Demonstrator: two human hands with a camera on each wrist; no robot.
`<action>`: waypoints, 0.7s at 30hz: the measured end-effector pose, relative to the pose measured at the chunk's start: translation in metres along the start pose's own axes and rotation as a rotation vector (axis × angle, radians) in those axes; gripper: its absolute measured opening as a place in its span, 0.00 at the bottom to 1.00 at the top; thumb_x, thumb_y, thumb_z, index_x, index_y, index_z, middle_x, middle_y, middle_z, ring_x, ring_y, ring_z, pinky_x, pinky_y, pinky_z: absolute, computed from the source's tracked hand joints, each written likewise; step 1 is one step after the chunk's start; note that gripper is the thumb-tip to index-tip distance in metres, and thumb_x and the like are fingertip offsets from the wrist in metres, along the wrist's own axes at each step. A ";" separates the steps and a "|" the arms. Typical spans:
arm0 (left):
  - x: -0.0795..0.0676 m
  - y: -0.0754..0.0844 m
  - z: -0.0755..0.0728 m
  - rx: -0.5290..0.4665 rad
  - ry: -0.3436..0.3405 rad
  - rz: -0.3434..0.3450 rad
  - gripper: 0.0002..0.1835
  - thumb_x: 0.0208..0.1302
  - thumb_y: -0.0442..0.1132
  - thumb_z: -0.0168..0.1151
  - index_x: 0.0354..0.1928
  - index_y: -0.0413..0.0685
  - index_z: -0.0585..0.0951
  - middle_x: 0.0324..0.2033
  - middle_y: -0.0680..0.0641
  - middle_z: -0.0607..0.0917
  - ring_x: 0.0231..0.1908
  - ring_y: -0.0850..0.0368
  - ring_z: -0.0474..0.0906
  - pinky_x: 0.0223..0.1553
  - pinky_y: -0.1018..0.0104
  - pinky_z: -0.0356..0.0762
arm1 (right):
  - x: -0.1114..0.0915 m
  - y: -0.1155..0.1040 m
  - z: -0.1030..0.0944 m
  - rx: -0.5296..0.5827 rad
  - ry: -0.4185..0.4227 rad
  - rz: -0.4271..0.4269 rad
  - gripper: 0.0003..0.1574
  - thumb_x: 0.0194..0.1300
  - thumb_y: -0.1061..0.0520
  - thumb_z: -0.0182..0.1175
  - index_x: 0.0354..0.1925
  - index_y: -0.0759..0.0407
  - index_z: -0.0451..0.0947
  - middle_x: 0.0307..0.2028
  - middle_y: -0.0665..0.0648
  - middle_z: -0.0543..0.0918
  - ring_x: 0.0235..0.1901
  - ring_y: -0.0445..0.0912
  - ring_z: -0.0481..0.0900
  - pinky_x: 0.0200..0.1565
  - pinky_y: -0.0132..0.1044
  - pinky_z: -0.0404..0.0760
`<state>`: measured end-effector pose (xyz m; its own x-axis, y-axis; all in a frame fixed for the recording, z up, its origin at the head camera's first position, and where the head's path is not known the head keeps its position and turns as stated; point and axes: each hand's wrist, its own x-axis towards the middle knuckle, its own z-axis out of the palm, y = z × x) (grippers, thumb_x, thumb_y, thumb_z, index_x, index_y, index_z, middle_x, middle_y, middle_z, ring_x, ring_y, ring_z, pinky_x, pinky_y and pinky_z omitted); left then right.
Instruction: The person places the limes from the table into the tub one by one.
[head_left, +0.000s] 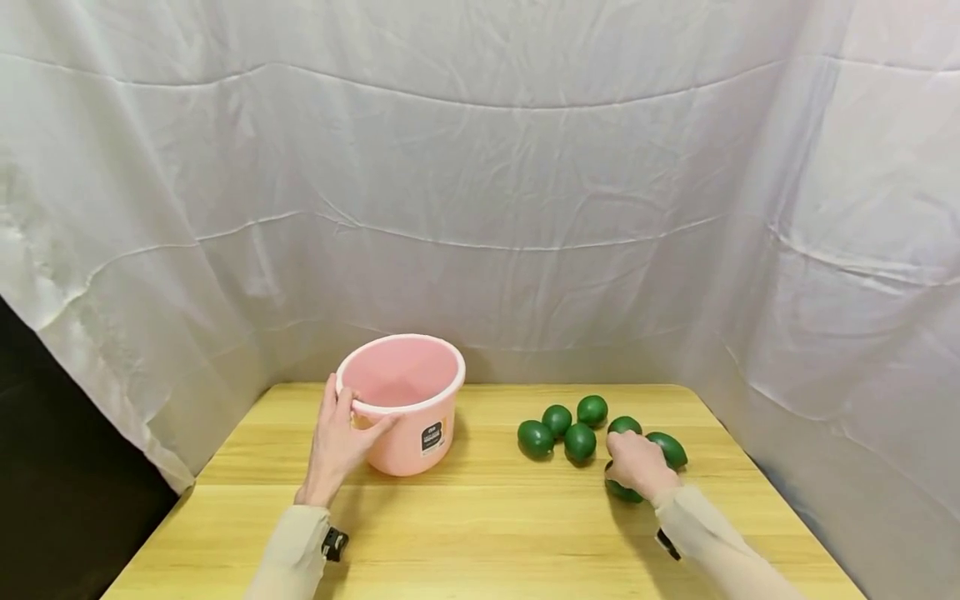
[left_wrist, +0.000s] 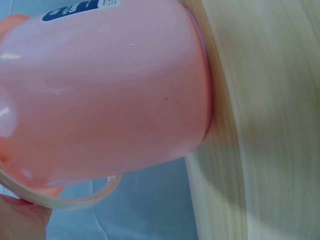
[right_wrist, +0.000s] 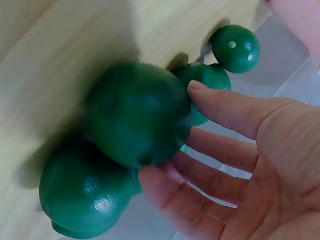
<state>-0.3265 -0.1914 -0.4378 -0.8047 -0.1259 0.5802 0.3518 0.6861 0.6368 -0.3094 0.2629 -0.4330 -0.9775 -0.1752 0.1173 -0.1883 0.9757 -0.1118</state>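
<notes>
My left hand (head_left: 337, 446) grips the near left side of a pink bucket (head_left: 405, 442) at its white rim, with the thumb along the outside. In the left wrist view, part of that hand shows beside the bucket's pale handle (left_wrist: 82, 202). On the right, my right hand (head_left: 641, 465) reaches down among several glossy dark green limes. Its thumb and fingers curl round the near side of one lime (right_wrist: 140, 115), which looks blurred in the right wrist view. Another lime (right_wrist: 85, 190) sits close beside it, and my hand partly covers the limes around it in the head view.
Left of my right hand, more limes (head_left: 536, 439) lie in a loose cluster on the wooden table (head_left: 480, 542). The bucket stands upright at the table's left part. Pale grey cloth (head_left: 480, 183) hangs behind and along both sides.
</notes>
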 end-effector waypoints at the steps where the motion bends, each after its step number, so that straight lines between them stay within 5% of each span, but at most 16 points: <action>1: 0.000 0.000 0.000 0.000 0.002 0.003 0.34 0.47 0.65 0.74 0.40 0.47 0.69 0.76 0.39 0.49 0.72 0.31 0.53 0.63 0.31 0.64 | -0.001 0.000 0.001 -0.001 0.006 0.002 0.16 0.52 0.63 0.68 0.24 0.57 0.67 0.21 0.53 0.69 0.22 0.48 0.67 0.24 0.43 0.69; 8: 0.000 0.000 0.002 0.005 0.005 -0.003 0.35 0.47 0.65 0.73 0.41 0.47 0.69 0.77 0.39 0.47 0.72 0.30 0.52 0.63 0.30 0.63 | -0.006 -0.003 0.005 -0.009 0.042 -0.013 0.15 0.51 0.62 0.71 0.27 0.58 0.71 0.22 0.54 0.72 0.23 0.49 0.70 0.23 0.45 0.73; 15: 0.000 0.002 0.001 -0.007 0.004 -0.007 0.34 0.47 0.65 0.74 0.41 0.49 0.69 0.77 0.39 0.47 0.72 0.31 0.53 0.62 0.30 0.63 | -0.008 -0.006 0.012 0.026 0.035 -0.041 0.19 0.48 0.58 0.76 0.23 0.56 0.71 0.20 0.50 0.69 0.21 0.44 0.66 0.22 0.37 0.67; 21: -0.001 0.001 0.001 -0.014 0.010 0.001 0.34 0.47 0.63 0.75 0.41 0.49 0.69 0.77 0.39 0.48 0.72 0.31 0.53 0.63 0.30 0.63 | -0.007 -0.010 0.014 0.051 -0.003 -0.079 0.11 0.54 0.59 0.72 0.29 0.56 0.77 0.23 0.50 0.74 0.23 0.45 0.70 0.25 0.39 0.71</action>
<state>-0.3261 -0.1898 -0.4377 -0.7998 -0.1321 0.5856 0.3593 0.6761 0.6432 -0.3019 0.2530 -0.4464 -0.9596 -0.2523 0.1246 -0.2698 0.9507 -0.1529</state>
